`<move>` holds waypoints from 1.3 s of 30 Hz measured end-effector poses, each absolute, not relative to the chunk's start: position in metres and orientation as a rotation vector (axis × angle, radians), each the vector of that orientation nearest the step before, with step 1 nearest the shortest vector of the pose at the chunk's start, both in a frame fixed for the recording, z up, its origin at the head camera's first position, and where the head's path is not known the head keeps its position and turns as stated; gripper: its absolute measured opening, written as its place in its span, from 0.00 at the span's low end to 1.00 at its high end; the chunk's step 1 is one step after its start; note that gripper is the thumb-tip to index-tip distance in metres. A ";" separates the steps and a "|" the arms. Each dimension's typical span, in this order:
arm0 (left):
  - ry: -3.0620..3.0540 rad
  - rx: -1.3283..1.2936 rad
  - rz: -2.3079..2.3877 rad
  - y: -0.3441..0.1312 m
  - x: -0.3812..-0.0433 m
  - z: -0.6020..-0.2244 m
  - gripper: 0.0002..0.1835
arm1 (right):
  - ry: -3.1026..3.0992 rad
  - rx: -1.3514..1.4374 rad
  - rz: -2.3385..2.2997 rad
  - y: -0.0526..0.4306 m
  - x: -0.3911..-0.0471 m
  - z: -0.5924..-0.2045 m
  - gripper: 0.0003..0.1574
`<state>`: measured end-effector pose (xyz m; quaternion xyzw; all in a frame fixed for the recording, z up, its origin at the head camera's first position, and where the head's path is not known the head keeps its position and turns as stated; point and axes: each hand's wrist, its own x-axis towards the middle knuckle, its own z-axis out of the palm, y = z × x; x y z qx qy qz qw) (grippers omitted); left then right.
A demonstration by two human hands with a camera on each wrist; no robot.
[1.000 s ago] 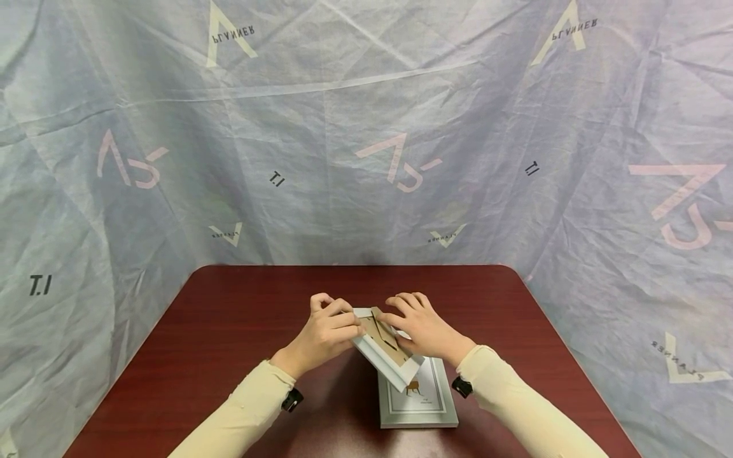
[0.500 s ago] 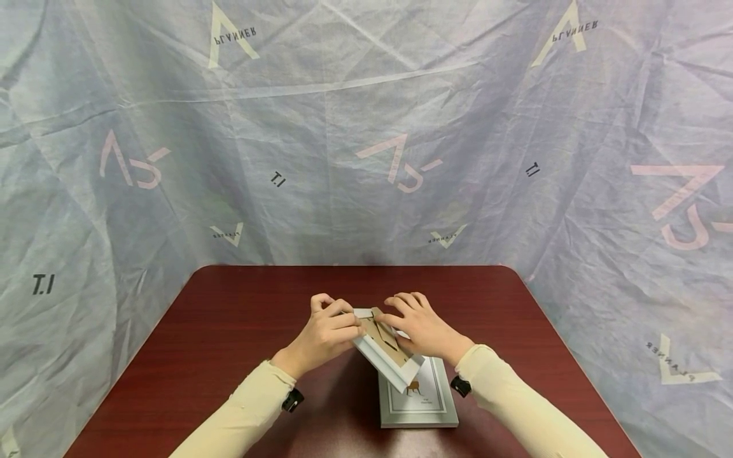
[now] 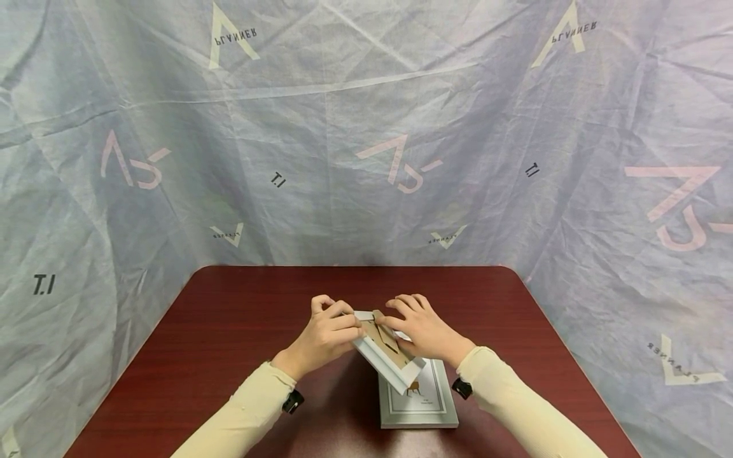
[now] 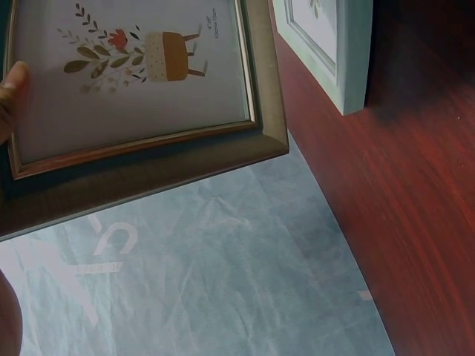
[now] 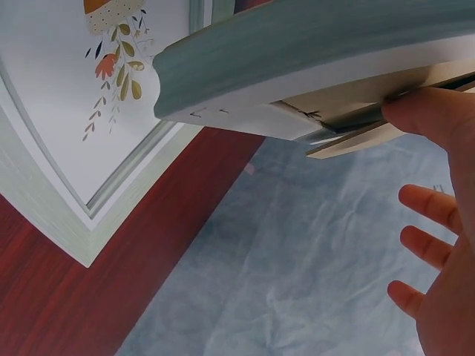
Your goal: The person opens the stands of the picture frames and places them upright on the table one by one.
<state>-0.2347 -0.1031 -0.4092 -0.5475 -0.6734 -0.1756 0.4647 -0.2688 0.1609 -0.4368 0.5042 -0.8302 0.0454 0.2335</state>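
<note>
My left hand (image 3: 323, 334) grips a white-edged picture frame (image 3: 382, 364) by its left edge, tilted with its brown back facing up. In the left wrist view, a thumb (image 4: 11, 89) presses on the frame's front, over a printed plant picture. My right hand (image 3: 424, 327) pinches the brown backing board (image 5: 352, 141), which stands partly out from the frame in the right wrist view. There, one digit (image 5: 423, 111) lies at the gap while several other fingers stay spread off the frame. A second picture frame (image 3: 418, 420) lies face up below, partly covered by the held one.
The dark red table (image 3: 258, 305) extends around both frames. A grey printed cloth (image 3: 321, 210) hangs behind it and along both sides. Black wrist cameras sit at both cuffs, such as the left one (image 3: 293, 402).
Both hands and the held frame stay almost in place; the frame sits very slightly lower than before. The frame below has not moved.
</note>
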 end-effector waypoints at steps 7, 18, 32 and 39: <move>-1.653 -1.347 -0.432 -0.102 -0.234 -0.409 0.10 | -2.270 1.390 0.117 0.163 -0.270 -0.437 0.34; -1.658 -1.343 -0.433 -0.103 -0.233 -0.411 0.09 | -2.250 1.373 0.063 0.165 -0.269 -0.436 0.31; -1.657 -1.345 -0.420 -0.104 -0.232 -0.412 0.08 | -2.225 1.377 0.052 0.164 -0.267 -0.434 0.31; -1.657 -1.344 -0.417 -0.104 -0.231 -0.412 0.09 | -2.199 1.376 0.059 0.164 -0.268 -0.434 0.32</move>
